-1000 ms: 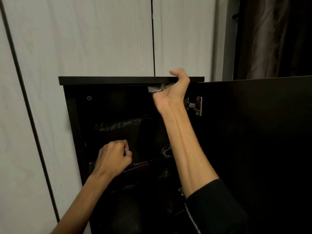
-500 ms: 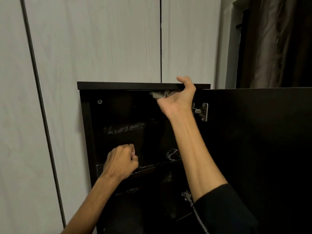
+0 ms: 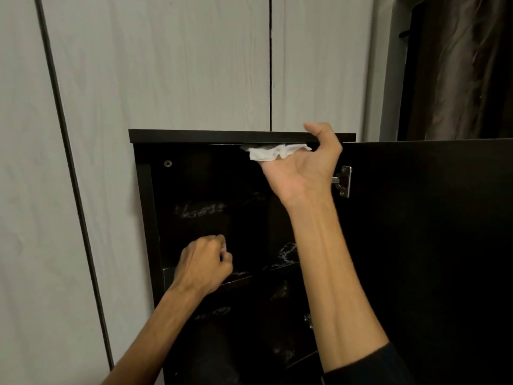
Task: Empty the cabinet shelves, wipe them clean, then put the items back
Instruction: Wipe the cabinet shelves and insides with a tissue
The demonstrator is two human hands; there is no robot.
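1. Wiping step, I'd say: right hand (image 3: 302, 165) presses a white cloth (image 3: 277, 152) up against the underside of the cabinet (image 3: 144, 207) top panel (image 3: 222, 136).
2. Cloth lies between the fingers, hidden behind it, and the panel; thumb hooked over the front edge.
3. Left hand (image 3: 204, 263) is a fist holding nothing visible, near the shelf (image 3: 280, 266) edge.
4. Next probably: slide cloth along panel, then shelf.
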